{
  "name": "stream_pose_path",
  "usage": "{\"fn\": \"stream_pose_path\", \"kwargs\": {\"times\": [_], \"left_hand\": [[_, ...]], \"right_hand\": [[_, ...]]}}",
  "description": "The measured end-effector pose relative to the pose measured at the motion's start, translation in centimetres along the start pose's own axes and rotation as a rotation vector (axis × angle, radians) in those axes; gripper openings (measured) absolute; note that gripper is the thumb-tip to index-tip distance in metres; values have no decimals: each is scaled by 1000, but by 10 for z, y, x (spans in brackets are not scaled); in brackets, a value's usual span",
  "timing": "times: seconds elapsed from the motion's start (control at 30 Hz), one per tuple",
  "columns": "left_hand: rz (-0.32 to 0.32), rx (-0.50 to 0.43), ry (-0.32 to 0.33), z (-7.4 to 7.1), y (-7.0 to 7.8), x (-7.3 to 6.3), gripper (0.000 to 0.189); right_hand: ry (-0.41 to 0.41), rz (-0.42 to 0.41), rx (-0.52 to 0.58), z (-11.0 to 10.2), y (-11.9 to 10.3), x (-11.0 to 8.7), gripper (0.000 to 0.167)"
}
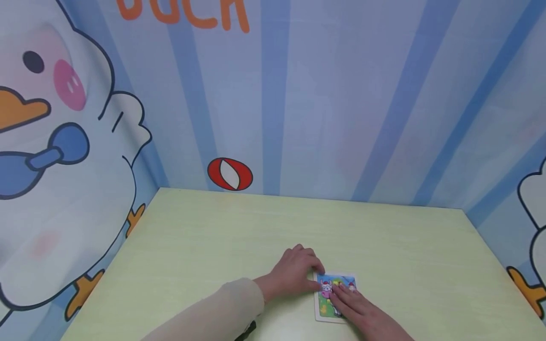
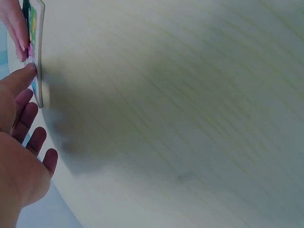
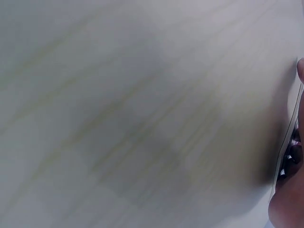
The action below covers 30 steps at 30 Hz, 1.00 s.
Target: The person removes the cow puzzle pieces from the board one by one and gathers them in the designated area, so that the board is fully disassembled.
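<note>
On the far left, a big white duck with a thick black outline (image 1: pixel 77 213) is drawn on the wall, with an orange beak (image 1: pixel 23 109), a pink cheek (image 1: pixel 69 85) and a blue bow (image 1: pixel 42 158). Next come fat orange letters (image 1: pixel 183 13) up high; their tops are cut off, but they look like "DUCK". Below them is a red and white ball picture (image 1: pixel 230 174). The wall sheet (image 1: pixel 315 118) behind is pale blue with darker blue stripes. In front is a pale yellow-green table (image 1: pixel 213 237) with thin wood lines.

A beige sleeve (image 1: pixel 226 310) leads to the left hand (image 1: pixel 297 269). Its thumb and first finger are apart, touching the board by its far left corner; the other fingers bend loosely.

The thin, flat picture board with a pale rim (image 1: pixel 325 307) lies on the table, near the front and right of the middle. Its long way seems to run from the person to the back wall. The picture's blue top points to the wall and its green bottom to the person. It shows a cow with a pink nose (image 1: pixel 326 290).

The right hand (image 1: pixel 364 312) lies over the board's right part, fingers straight and close together, tips on the picture. At the far right is another white drawing with a black outline (image 1: pixel 538 203) and an orange foot (image 1: pixel 529 293).
</note>
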<state>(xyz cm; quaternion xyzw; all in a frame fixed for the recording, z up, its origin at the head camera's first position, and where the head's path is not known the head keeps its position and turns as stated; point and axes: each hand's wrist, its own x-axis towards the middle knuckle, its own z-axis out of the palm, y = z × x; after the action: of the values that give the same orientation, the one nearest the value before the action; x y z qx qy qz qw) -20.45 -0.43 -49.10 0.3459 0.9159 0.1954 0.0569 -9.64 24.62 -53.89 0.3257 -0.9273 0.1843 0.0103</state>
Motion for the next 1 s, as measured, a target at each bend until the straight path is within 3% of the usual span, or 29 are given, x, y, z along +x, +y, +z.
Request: {"fn": "stream_pose_path", "kwargs": {"times": [0.17, 0.33, 0.57, 0.7, 0.9, 1.0], "left_hand": [[-8, -42, -8, 3, 0, 1, 26], [-14, -26, -15, 1, 4, 0, 24], [-29, -24, -21, -1, 8, -1, 24], [-38, -39, -22, -2, 8, -2, 23], [-50, -78, -21, -1, 9, 0, 22], [-57, -97, -30, -1, 10, 0, 21]], "right_hand": [[35, -71, -40, 3, 3, 1, 94], [101, -166, -120, 6, 8, 1, 92], [147, -221, -194, 5, 11, 1, 93], [122, -201, -207, 1, 8, 2, 93], [-15, -73, -218, -9, 1, 3, 91], [-41, -49, -225, -11, -1, 5, 88]]}}
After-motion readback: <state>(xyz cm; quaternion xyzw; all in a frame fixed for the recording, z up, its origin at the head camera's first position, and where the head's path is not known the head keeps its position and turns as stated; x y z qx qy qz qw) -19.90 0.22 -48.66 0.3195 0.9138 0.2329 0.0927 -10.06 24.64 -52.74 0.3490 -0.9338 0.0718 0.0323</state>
